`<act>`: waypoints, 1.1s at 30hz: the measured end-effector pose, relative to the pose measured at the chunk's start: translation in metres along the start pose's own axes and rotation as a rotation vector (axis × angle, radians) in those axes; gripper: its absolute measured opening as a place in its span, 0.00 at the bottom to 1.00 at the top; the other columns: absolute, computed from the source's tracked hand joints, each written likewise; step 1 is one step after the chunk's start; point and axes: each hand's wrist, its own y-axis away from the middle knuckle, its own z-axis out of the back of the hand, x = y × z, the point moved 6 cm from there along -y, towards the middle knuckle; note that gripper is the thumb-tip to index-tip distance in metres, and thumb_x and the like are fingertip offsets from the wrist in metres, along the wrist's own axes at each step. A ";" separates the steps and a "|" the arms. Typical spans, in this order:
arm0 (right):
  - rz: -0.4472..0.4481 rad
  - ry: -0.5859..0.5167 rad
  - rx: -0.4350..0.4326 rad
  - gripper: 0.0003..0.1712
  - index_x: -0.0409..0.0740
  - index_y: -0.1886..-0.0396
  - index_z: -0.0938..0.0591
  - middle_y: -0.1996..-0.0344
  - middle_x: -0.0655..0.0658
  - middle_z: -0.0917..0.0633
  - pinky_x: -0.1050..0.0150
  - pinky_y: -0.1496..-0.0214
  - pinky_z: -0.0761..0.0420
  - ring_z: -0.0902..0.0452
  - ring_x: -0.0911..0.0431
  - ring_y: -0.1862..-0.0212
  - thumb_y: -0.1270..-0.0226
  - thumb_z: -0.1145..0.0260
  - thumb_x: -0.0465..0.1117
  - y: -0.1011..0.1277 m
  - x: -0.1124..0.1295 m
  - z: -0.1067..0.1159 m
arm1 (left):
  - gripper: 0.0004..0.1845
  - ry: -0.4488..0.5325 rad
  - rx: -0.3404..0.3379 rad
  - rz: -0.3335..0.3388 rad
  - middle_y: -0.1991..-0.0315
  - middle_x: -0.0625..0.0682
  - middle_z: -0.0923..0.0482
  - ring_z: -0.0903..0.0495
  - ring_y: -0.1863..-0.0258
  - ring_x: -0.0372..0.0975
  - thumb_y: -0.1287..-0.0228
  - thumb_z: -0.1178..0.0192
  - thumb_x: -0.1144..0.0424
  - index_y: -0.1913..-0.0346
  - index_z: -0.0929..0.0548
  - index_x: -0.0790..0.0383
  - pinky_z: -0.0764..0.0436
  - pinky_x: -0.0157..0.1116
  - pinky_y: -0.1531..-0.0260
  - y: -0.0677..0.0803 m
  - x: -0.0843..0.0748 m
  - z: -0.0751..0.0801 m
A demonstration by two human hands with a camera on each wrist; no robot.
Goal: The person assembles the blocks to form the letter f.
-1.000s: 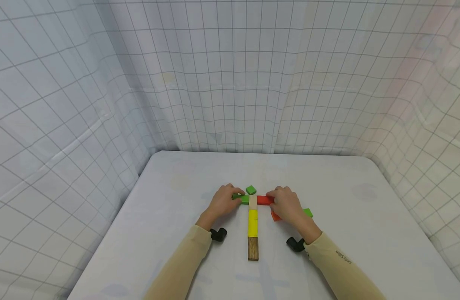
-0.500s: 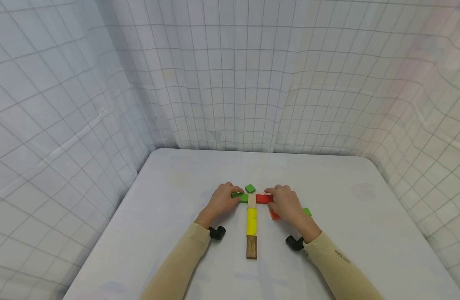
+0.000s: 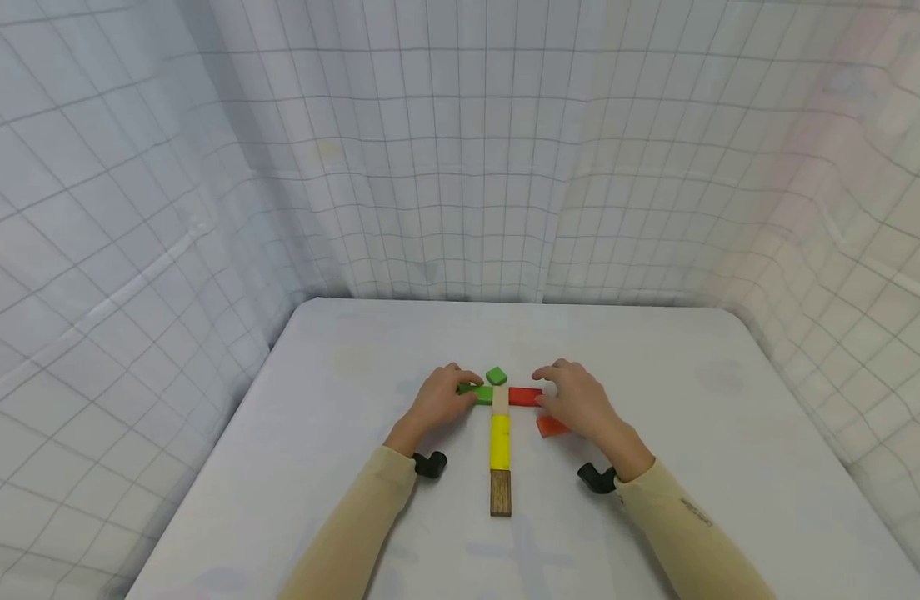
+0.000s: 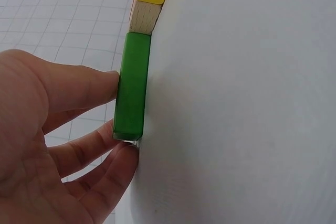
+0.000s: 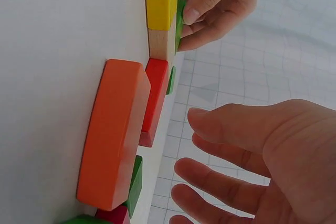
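Note:
A green block (image 3: 484, 395) lies against the left side of a plain wood block (image 3: 501, 400). My left hand (image 3: 439, 400) grips it between thumb and fingers, the thumb on its near side in the left wrist view. To the right of the plain block lies a red block (image 3: 524, 397). My right hand (image 3: 580, 404) hovers by its outer end, with fingers spread and apart from the blocks in the right wrist view. Yellow (image 3: 500, 442) and dark brown (image 3: 501, 493) blocks continue the line toward me, forming a T shape.
A small green block (image 3: 496, 376) lies just beyond the T. An orange block (image 5: 110, 137) sits near my right hand, with green (image 5: 135, 184) and dark red (image 5: 114, 215) blocks beside it. White grid-patterned curtains (image 3: 445, 167) surround the white table (image 3: 340, 333).
My right hand has drawn back from the red block, slightly to the right, its fingers spreading. The left hand stays on the green block. The head view has shifted slightly.

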 end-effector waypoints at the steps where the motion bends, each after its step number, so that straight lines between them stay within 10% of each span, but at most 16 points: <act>1: 0.003 -0.003 0.001 0.18 0.47 0.46 0.14 0.53 0.45 0.17 0.51 0.52 0.19 0.24 0.48 0.52 0.36 0.28 0.42 0.001 0.000 0.001 | 0.13 0.002 0.003 0.000 0.61 0.52 0.21 0.29 0.66 0.42 0.35 0.36 0.66 0.48 0.11 0.56 0.29 0.38 0.64 0.000 0.000 0.000; 33: 0.146 -0.086 0.136 0.20 0.50 0.52 0.12 0.60 0.55 0.17 0.57 0.54 0.22 0.26 0.55 0.58 0.45 0.22 0.34 0.035 -0.026 -0.007 | 0.13 0.036 0.006 -0.022 0.60 0.51 0.20 0.28 0.65 0.41 0.33 0.37 0.64 0.48 0.11 0.54 0.27 0.39 0.63 -0.001 0.003 0.000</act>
